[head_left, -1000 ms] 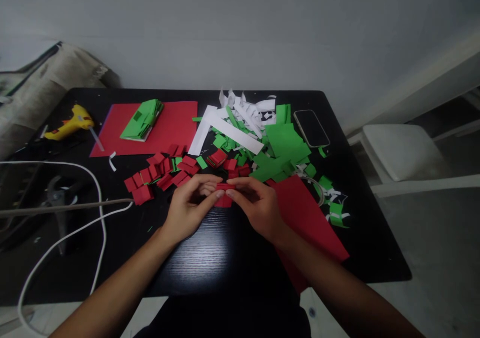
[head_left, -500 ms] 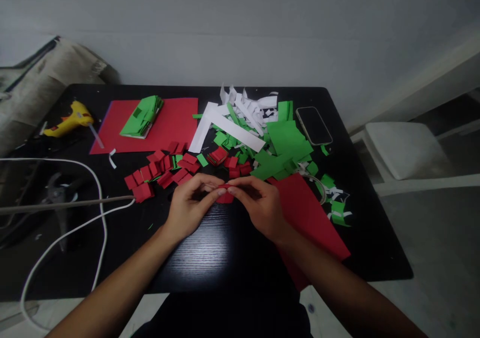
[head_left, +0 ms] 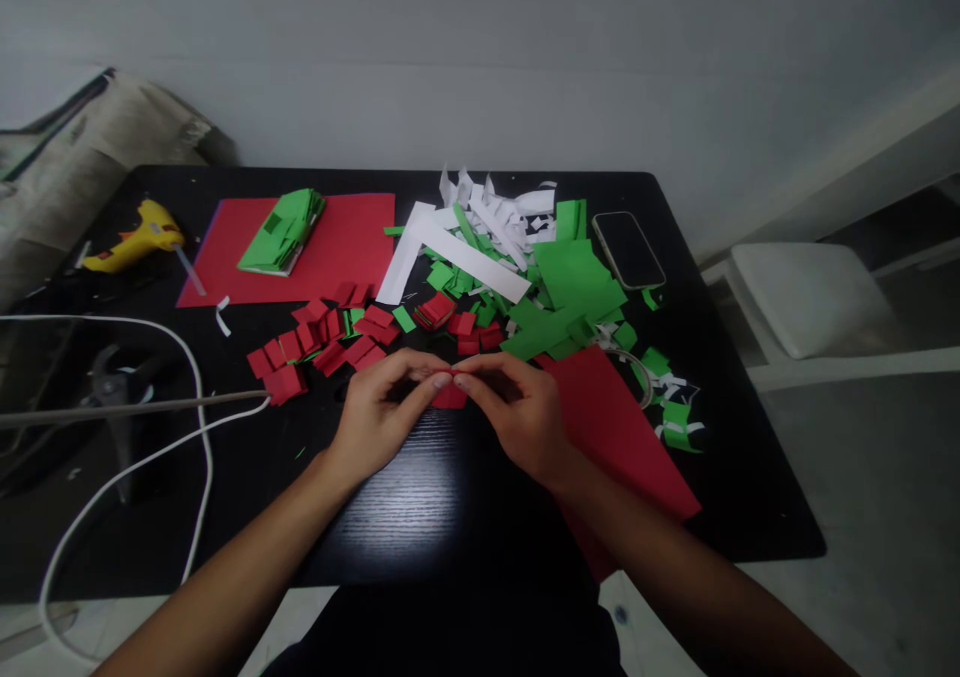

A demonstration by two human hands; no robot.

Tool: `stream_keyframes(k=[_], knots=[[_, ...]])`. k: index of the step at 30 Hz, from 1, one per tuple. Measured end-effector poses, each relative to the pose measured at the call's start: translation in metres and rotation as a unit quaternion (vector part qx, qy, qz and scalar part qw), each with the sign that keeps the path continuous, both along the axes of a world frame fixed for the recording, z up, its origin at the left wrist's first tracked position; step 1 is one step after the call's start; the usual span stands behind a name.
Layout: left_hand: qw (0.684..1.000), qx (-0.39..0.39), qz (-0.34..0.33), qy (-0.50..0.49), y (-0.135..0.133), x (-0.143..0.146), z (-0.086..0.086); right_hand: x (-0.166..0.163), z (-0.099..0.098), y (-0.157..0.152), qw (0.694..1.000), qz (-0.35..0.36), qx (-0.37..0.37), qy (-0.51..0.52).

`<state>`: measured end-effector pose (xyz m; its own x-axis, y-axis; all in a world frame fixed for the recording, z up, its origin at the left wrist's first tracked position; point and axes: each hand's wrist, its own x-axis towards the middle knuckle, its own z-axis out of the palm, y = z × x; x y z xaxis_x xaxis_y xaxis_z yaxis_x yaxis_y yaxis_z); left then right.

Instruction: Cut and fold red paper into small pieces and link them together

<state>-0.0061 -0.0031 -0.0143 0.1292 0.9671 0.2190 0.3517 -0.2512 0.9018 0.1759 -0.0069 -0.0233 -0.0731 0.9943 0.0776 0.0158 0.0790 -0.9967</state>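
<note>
A small piece of red paper [head_left: 449, 397] is pinched between my two hands above the dark table's middle. My left hand [head_left: 386, 412] grips its left side with thumb and fingertips. On its right side, the thumb and fingers of my right hand [head_left: 521, 412] are closed the same way. The fingertips of both hands nearly meet and cover the paper's upper part. Just beyond my hands lie folded red paper pieces [head_left: 285, 349] in a loose cluster, and a small red stack [head_left: 435, 310].
Green paper [head_left: 574, 282], white strips [head_left: 469, 250] and scraps heap at the back. A phone [head_left: 628, 249] lies right of them. Red sheets lie back left [head_left: 352, 242] and under my right forearm [head_left: 622, 437]. At left are a yellow glue gun [head_left: 135, 237], pliers [head_left: 116, 392] and a white cable [head_left: 202, 427].
My hands keep their grip in nearly the same place. Slightly more of the red paper shows flat below the fingertips than before.
</note>
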Motion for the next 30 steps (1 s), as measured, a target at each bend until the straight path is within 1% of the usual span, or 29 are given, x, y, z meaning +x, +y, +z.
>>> stream_keyframes(k=[3,7,11,18,30], knots=[[1.000,0.014,0.000,-0.001,-0.0006,-0.0002,-0.0008,-0.0006,0.0002,0.0004,1.000,0.002,-0.013,0.017],[1.000,0.016,-0.001,0.000,-0.0008,0.0000,-0.0009,-0.0003,0.0016,0.0007,1.000,0.016,-0.015,0.000],[1.000,0.024,-0.006,0.003,-0.0009,-0.0001,-0.0013,-0.0007,0.0028,0.0003,1.000,0.015,-0.020,0.004],[0.999,0.037,-0.017,0.000,-0.0016,-0.0001,-0.0023,-0.0009,0.0021,-0.0007,1.000,0.010,-0.010,0.004],[0.999,0.032,-0.026,0.001,-0.0016,0.0008,-0.0021,-0.0010,0.0015,-0.0006,1.000,0.009,-0.002,0.000]])
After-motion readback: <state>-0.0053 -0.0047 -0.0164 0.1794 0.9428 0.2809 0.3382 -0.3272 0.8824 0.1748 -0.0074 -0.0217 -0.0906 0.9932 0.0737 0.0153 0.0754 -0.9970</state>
